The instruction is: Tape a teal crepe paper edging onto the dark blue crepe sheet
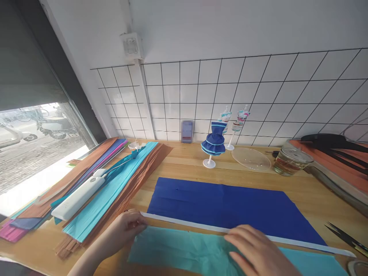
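A sheet of dark blue crepe-like paper [224,203] lies flat on the wooden table. Along its near edge runs a narrow white strip [184,222]. Closer to me is a thin teal paper sheet [178,245], wrinkled around its middle. My left hand [129,230] has its fingers pinched together at the teal sheet's far left corner, just below the strip's left end. Over the teal sheet, my right hand [253,245] has its fingers stretched out, close to the strip; its palm hides part of the paper.
Folded colored papers [115,195] and a white power strip [79,195] lie left. A small blue ruffled dress [214,140] stands on a mini mannequin at the back. Right are a glass jar [291,161], a clear disc [251,159] and scissors [345,235].
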`<action>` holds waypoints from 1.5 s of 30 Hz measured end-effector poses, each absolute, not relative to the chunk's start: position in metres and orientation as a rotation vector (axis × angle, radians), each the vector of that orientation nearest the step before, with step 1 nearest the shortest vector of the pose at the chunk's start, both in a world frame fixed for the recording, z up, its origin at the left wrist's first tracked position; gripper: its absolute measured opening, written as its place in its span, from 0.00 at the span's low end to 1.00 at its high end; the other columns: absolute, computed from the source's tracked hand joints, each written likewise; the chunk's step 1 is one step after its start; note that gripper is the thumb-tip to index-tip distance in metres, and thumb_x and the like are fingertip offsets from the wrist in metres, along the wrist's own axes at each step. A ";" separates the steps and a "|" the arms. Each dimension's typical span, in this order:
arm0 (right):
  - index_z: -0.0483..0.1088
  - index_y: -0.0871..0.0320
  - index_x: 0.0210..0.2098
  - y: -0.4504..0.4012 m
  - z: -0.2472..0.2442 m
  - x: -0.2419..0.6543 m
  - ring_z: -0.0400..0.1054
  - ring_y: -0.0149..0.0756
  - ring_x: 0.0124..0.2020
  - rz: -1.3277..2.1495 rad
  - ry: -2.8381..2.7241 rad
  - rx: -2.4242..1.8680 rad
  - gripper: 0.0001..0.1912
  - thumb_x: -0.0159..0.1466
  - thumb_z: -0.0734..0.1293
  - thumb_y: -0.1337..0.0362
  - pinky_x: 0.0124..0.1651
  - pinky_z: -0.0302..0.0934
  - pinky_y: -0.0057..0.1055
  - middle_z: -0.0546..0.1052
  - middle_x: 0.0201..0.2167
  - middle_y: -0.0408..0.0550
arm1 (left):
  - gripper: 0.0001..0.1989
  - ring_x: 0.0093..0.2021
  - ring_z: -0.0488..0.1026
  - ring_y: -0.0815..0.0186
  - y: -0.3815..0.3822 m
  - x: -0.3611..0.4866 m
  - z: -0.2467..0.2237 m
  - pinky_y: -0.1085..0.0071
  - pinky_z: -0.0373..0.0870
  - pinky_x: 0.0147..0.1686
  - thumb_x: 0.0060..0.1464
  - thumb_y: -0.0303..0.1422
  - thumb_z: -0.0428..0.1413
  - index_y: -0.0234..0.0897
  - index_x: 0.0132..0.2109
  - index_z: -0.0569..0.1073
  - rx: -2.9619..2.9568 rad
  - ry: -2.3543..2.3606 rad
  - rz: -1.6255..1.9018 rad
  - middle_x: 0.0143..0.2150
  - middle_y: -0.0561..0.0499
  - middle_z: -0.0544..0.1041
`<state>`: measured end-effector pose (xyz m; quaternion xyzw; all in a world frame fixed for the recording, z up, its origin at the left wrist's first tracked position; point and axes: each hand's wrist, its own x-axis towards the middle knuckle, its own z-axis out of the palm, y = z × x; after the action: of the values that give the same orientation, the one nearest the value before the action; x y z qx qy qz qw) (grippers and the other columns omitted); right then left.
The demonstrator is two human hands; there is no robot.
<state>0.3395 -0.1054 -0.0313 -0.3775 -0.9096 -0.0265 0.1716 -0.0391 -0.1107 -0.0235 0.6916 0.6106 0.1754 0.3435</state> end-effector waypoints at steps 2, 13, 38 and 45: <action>0.71 0.52 0.40 -0.103 -0.022 0.294 0.69 0.37 0.39 0.130 -2.605 -1.054 0.10 0.58 0.68 0.69 0.40 0.65 0.30 0.76 0.38 0.43 | 0.15 0.36 0.68 0.63 -0.112 -0.040 -0.026 0.71 0.64 0.36 0.55 0.43 0.49 0.38 0.33 0.74 1.772 1.580 0.498 0.32 0.50 0.73; 0.70 0.55 0.34 -0.087 -0.049 0.191 0.66 0.37 0.34 0.300 -2.574 -0.988 0.11 0.55 0.69 0.76 0.37 0.63 0.31 0.72 0.30 0.42 | 0.11 0.35 0.67 0.64 -0.118 -0.041 -0.027 0.72 0.64 0.33 0.52 0.38 0.52 0.36 0.33 0.75 1.702 1.568 0.585 0.32 0.49 0.71; 0.69 0.54 0.36 -0.069 -0.027 0.200 0.68 0.33 0.34 0.965 -1.998 -1.035 0.10 0.67 0.57 0.63 0.39 0.60 0.26 0.74 0.32 0.42 | 0.14 0.32 0.67 0.67 -0.061 -0.025 0.008 0.73 0.64 0.33 0.53 0.41 0.54 0.35 0.37 0.74 1.560 1.251 0.705 0.31 0.51 0.72; 0.68 0.56 0.30 -0.053 -0.016 0.214 0.60 0.32 0.27 1.156 -1.811 -1.225 0.17 0.65 0.56 0.53 0.30 0.56 0.25 0.68 0.23 0.40 | 0.19 0.26 0.64 0.71 -0.029 -0.007 -0.011 0.74 0.61 0.27 0.52 0.44 0.55 0.34 0.44 0.72 1.459 1.149 0.861 0.27 0.54 0.68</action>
<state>0.2139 -0.0527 -0.0164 -0.4681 -0.6916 0.4415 0.3280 -0.0074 -0.0295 -0.0106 0.6087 0.4794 0.3590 0.5203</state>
